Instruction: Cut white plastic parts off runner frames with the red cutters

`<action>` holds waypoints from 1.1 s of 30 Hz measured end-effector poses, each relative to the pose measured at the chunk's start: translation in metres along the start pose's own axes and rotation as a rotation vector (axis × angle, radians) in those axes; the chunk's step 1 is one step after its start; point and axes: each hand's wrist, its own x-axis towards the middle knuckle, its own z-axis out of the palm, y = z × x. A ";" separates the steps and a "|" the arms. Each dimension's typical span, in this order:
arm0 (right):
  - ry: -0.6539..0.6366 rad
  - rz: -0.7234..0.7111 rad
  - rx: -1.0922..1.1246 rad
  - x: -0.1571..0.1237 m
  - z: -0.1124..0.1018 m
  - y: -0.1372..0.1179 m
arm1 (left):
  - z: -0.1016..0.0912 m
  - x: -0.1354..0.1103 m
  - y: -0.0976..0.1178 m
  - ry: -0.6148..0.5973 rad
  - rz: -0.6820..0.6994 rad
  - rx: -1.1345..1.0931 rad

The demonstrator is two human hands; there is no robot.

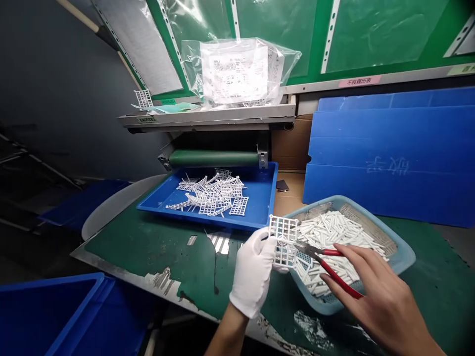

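Observation:
My left hand (254, 272), in a white glove, is closed on a white plastic grid piece (285, 228), held upright above the table edge of a basket. Bare, my right hand (382, 291) grips red-handled cutting pliers (339, 281). The pliers' jaws reach the right side of the grid piece near its middle; whether they touch it I cannot tell. Just behind and below the tool stands a light blue basket (403, 254) full of short white plastic sticks (339, 230). The tips of some left fingers are hidden behind the grid.
A blue tray (256, 193) with several white grid pieces (218, 193) lies beneath a green roller (213, 158). Blue boards (389, 158) lean at the right. A shelf (222, 118) carries bagged papers (237, 74). At lower left stands a blue bin (48, 311). The green table (148, 247) has worn patches.

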 end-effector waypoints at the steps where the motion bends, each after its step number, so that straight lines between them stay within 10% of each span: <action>1: -0.019 0.002 0.009 0.001 0.006 -0.006 | 0.000 -0.006 -0.003 0.013 0.001 0.002; 11: -0.078 -0.109 0.045 -0.001 0.006 -0.010 | 0.007 -0.035 -0.011 0.030 0.015 0.003; 18: -0.094 -0.127 0.014 -0.004 0.004 -0.002 | 0.003 -0.033 -0.007 -0.171 0.041 0.154; 26: -0.065 -0.035 0.077 -0.006 0.002 -0.012 | 0.042 -0.032 -0.030 -0.104 0.178 -0.565; 33: -0.060 -0.006 0.094 -0.004 -0.001 -0.013 | 0.064 -0.031 -0.023 -0.128 0.162 -0.638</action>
